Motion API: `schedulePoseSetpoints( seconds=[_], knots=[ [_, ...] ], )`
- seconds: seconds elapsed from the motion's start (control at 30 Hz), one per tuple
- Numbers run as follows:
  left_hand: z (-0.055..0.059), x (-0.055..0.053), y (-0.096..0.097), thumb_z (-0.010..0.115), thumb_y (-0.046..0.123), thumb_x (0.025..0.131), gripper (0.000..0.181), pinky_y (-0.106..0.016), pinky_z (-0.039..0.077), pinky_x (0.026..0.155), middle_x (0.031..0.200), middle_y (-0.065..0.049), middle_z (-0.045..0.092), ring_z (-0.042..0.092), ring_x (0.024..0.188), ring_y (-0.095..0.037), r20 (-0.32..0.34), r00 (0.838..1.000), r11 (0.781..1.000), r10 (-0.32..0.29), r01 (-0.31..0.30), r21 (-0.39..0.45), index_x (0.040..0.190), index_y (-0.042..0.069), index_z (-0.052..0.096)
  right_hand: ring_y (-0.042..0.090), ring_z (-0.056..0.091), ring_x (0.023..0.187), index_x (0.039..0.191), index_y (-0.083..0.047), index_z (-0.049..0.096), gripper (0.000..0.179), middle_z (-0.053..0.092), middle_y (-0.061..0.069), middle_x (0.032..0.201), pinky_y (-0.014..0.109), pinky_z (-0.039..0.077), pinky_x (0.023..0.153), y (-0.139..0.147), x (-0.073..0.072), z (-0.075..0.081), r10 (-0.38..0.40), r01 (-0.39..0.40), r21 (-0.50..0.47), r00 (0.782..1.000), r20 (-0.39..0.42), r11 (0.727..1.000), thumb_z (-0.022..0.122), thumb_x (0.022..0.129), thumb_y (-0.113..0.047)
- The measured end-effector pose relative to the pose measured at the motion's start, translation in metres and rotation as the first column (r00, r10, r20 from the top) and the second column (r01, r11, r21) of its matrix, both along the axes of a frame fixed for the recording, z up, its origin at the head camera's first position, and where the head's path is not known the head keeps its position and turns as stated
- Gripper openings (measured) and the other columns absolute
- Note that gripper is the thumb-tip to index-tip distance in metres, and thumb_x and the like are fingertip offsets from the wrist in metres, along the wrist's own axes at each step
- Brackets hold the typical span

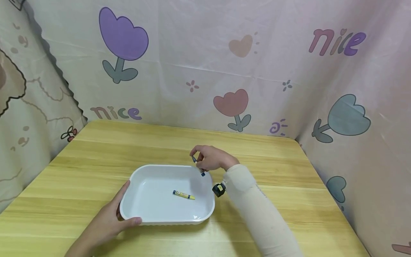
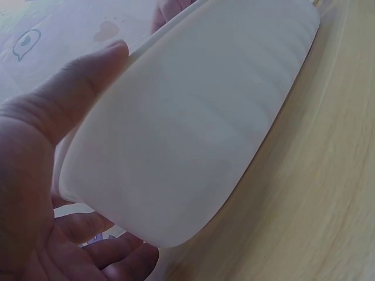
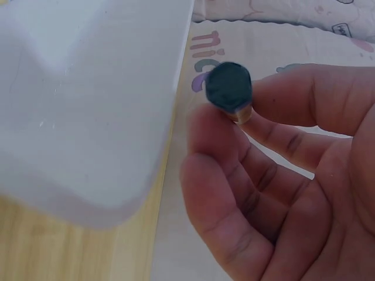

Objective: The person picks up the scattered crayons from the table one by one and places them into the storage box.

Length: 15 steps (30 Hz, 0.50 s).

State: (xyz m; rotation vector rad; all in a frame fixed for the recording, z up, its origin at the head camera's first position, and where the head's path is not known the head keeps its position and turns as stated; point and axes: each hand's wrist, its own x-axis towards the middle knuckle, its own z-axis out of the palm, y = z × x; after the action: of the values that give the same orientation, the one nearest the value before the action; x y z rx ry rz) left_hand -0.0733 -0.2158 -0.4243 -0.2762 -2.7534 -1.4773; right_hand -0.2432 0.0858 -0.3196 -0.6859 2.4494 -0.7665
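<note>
A white plastic tray (image 1: pixel 151 210) with rounded corners sits in front of me. My left hand (image 1: pixel 107 221) grips its left end, the thumb over the near rim and the fingers round the side. In the left wrist view the tray's outer wall (image 2: pixel 176 129) fills the middle. A yellow crayon (image 1: pixel 183 195) with dark blue bands lies on the tray's floor. Over the far right corner, my right hand (image 1: pixel 213 158) pinches a dark blue crayon (image 1: pixel 194 159) between thumb and fingers. Its flat dark end (image 3: pixel 228 88) faces the right wrist camera.
The wooden table (image 1: pixel 273 207) extends on all sides of the tray. A printed cloth (image 1: pixel 179 43) with flowers and lettering hangs behind the table and along both sides. A small black camera (image 1: pixel 219 190) is strapped at my right wrist, close to the tray's right rim.
</note>
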Motion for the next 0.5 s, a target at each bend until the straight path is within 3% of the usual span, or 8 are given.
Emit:
schedulePoseSetpoints(
  seconds=[0.5],
  knots=[
    [-0.001, -0.001, 0.0, 0.084, 0.024, 0.076, 0.114, -0.021, 0.052, 0.074, 0.14, -0.033, 0.041, 0.058, 0.093, -0.015, -0.024, 1.0, 0.999, 0.005, -0.006, -0.036, 0.157, 0.009, 0.005, 0.017, 0.06, 0.069, 0.131, -0.012, 0.054, 0.04, 0.061, 0.008, 0.087, 0.028, 0.053, 0.063, -0.019, 0.0, -0.008, 0.031, -0.033, 0.041, 0.998, 0.063, 0.999, 0.06, 0.093, -0.002]
  ],
)
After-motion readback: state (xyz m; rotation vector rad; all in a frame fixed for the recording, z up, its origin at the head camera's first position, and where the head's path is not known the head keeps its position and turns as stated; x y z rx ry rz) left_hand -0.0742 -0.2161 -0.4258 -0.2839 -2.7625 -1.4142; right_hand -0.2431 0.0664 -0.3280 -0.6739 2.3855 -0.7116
